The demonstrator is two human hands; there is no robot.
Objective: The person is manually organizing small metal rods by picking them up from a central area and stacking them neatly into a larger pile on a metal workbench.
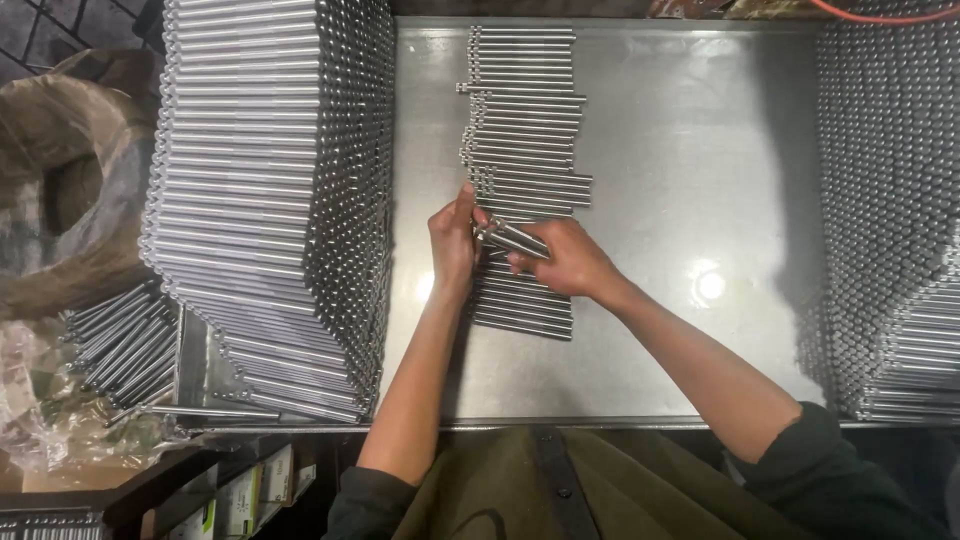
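Rods [515,238], a small bundle of them, are sitting tilted between the two hands near the middle of the worktop [690,180], on top of a flat row of rods [522,150] that is running from the far edge toward the near edge.

Going from the left: a brown sack [60,190] is slumping beyond the worktop's left edge, with crumpled clear plastic [40,400] below it. A loose heap of rods [125,345] is lying slantwise beside the sack, near the worktop's near-left corner. Next, a tall left stack [260,200] of rods is filling the left side of the worktop, its rod ends facing the middle and its layers fanning out toward the near edge.

The left hand [455,240] is reaching up from the near edge, fingers curled, and is pinching the left end of the bundle; its thumb is pointing toward the far edge. The right hand [565,262] is coming in from the near-right, closed around the bundle's right part, its fingers wrapping the rods. Both hands are resting over the row, which is continuing under them toward the near edge.

To the right of the row the bare metal worktop is reflecting a light spot. Along the right edge a right stack [885,200] of rods is standing, ends facing inward. At the near edge, the person's olive shirt [580,490] is showing, sleeves pushed up past the forearms.
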